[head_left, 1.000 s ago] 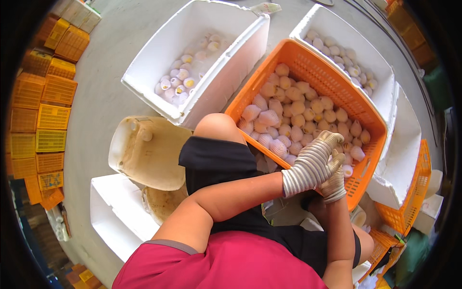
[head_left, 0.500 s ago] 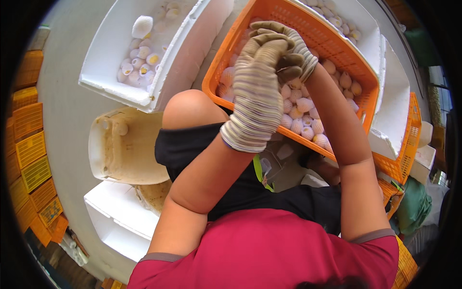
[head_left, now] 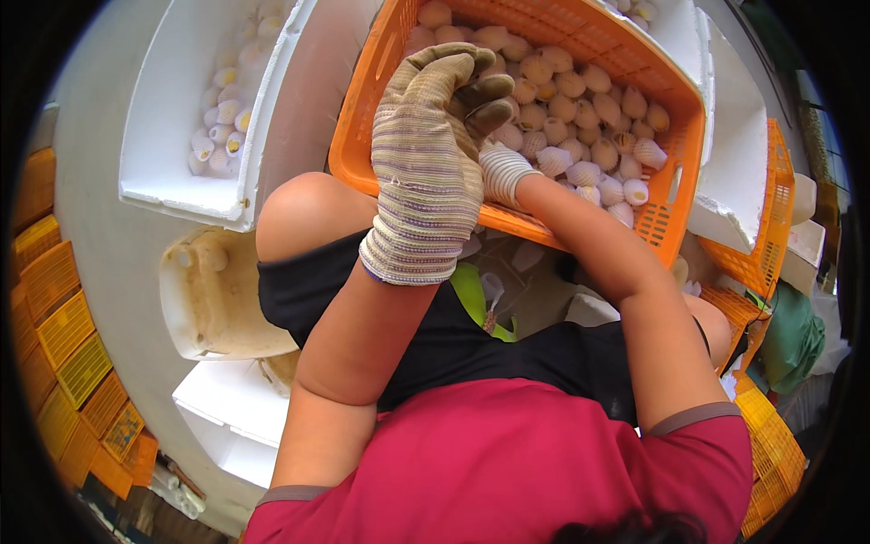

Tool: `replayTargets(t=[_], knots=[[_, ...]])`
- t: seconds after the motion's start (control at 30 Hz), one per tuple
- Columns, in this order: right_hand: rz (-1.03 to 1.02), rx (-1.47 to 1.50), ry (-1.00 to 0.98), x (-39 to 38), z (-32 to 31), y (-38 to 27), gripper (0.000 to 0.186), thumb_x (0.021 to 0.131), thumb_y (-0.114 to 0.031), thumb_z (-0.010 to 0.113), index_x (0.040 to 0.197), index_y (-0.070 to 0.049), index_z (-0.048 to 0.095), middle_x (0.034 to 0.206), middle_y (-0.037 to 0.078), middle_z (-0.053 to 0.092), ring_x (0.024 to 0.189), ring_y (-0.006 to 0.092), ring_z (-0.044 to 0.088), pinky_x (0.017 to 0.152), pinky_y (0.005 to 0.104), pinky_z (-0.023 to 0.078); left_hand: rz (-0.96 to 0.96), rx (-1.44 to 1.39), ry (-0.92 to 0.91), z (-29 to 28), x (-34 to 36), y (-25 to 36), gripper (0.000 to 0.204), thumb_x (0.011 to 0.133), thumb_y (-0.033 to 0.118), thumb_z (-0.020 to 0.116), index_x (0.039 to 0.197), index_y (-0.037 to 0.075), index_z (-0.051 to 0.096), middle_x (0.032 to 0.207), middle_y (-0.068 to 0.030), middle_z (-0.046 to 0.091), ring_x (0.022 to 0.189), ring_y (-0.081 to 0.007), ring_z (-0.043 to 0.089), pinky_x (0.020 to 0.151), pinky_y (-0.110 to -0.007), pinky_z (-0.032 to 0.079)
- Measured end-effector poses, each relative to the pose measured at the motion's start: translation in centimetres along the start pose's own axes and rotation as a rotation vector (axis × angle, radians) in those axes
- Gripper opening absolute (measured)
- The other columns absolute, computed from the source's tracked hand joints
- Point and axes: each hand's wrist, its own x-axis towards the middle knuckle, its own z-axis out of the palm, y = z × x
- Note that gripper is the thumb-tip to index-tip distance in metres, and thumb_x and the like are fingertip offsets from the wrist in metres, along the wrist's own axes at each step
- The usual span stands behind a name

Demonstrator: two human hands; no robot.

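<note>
An orange plastic crate [head_left: 362, 100] in front of me holds many round, pale pieces of fruit [head_left: 584, 113] in white foam net sleeves. Over its left part, my left hand [head_left: 435, 109] is raised in a striped knit glove with a brown palm. Its fingers are loosely curled and apart, and nothing shows between them. My right hand [head_left: 507, 172], in a matching glove, reaches in over the crate's near side. Only the pale striped cuff and wrist area show; its fingers are hidden behind my left hand.
A white foam box [head_left: 181, 186] at the upper left holds more sleeved fruit. Below it are a stained cream tub [head_left: 227, 299] and another white foam box [head_left: 217, 399]. More foam boxes [head_left: 739, 136] and orange crates [head_left: 770, 208] stand right; stacked crates [head_left: 82, 354] line the left.
My right hand has come down from beyond my left hand to the crate's near side. My left hand has shifted left, uncovering more fruit. The whole view has shifted somewhat.
</note>
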Motion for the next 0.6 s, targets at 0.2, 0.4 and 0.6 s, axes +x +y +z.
replayTargets(t=[0.2,0.4,0.6], knots=[[0.031,0.156,-0.104,-0.5,-0.3,2.2,0.070,0.071,-0.032,0.075,0.133,-0.009,0.054,0.130,0.020,0.057,0.117,0.0372,0.057,0.096,0.0416,0.048,-0.042,0.030,-0.002,0.4,0.8,-1.4,0.020,0.097,0.014,0.055,0.112,0.002,0.060,0.106,-0.0129,0.066,0.094,-0.0231,0.066,0.082,-0.032,0.056],[0.086,0.334,-0.049,-1.2,3.9,5.8,0.070,0.074,-0.032,0.075,0.135,-0.009,0.051,0.126,0.021,0.059,0.119,0.0348,0.057,0.099,0.0399,0.045,-0.111,0.079,-0.027,0.3,1.0,-2.7,0.018,0.097,0.013,0.055,0.110,0.002,0.060,0.103,-0.0124,0.067,0.090,-0.0223,0.067,0.079,-0.032,0.056],[0.129,0.664,0.030,-3.0,3.2,6.9,0.051,0.080,-0.026,0.074,0.124,-0.009,0.053,0.104,0.009,0.063,0.088,0.0176,0.061,0.075,0.0334,0.052,-0.140,0.219,-0.072,1.1,0.7,-3.7,0.018,0.097,0.013,0.056,0.112,0.004,0.060,0.102,-0.0111,0.067,0.090,-0.0216,0.067,0.079,-0.032,0.056]])
